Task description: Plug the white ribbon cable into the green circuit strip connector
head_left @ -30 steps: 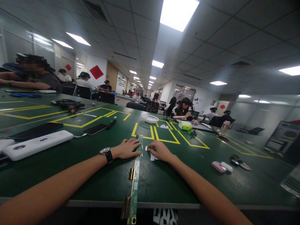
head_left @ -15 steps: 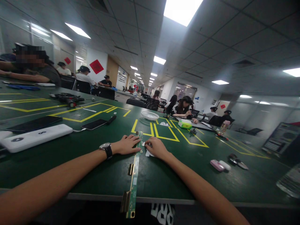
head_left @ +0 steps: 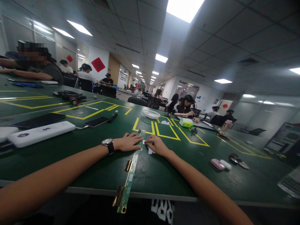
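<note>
A long, narrow green circuit board (head_left: 131, 175) lies lengthwise before me, its near end jutting past the table's front edge. Copper-coloured flexible strips (head_left: 128, 166) stick out from its left side. My left hand (head_left: 127, 142) rests flat with fingers stretched, its fingertips on the board's far part. Just right of the board, my right hand (head_left: 158, 145) is pinched on a small white piece (head_left: 144, 142), which is at or very near the board's edge; contact is unclear. Under that hand lies a white paper-like scrap (head_left: 150, 151), partly hidden.
A white power bank (head_left: 42, 133) is cabled to a phone (head_left: 97, 122) at left. Beyond my hands stands a white round basket (head_left: 151, 114). At right are a pink case (head_left: 217, 164) and a dark-handled tool (head_left: 238, 161). People sit at the far sides.
My right hand has brought the small white piece left to the board. The board's near end has swung slightly left. My left hand stays flat on it.
</note>
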`<state>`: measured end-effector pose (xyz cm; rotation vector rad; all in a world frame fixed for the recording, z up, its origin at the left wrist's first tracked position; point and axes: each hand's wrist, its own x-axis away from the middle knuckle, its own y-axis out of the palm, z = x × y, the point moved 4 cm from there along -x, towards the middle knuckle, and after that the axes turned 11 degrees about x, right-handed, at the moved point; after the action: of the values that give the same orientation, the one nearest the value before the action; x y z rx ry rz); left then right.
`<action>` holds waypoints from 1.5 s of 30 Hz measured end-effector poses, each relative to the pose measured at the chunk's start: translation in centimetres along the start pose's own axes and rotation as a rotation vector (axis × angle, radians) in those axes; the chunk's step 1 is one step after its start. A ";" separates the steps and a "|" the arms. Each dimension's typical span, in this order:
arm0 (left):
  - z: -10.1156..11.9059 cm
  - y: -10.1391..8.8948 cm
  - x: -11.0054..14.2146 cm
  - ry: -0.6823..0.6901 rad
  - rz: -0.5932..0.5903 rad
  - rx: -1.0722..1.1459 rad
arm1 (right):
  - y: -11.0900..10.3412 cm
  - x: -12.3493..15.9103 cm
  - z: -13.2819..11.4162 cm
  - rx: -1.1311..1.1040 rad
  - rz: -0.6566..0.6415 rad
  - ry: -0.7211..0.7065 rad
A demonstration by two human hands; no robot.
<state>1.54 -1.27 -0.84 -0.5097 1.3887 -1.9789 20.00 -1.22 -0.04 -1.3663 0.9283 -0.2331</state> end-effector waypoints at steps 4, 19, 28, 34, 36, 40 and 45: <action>0.5 0.3 0.1 -0.019 0.023 -0.017 | 0.2 0.0 0.2 -0.002 0.006 0.017; 0.8 0.3 -0.2 -0.048 0.027 0.023 | 0.3 -0.2 -0.3 0.071 0.034 0.009; 0.6 -0.3 0.2 -0.007 0.081 0.162 | -2.3 0.2 -3.0 0.170 -0.060 -0.238; -0.5 -1.2 -0.3 -0.042 0.277 0.145 | -1.7 0.3 -2.9 -0.007 -0.216 -0.279; -0.8 -1.4 -0.3 -0.063 0.330 0.110 | -1.5 0.2 -1.3 -0.012 -0.199 -0.258; -0.6 -1.7 -0.1 -0.082 0.351 0.086 | -2.1 1.3 5.3 0.147 -0.192 0.011; 0.8 -1.4 0.2 -0.045 0.300 0.090 | -5.2 6.3 13.5 0.473 -0.271 0.595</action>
<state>1.47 -1.64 0.77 -0.2841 1.2614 -1.7664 35.04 3.33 0.96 -0.9817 1.0786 -1.0422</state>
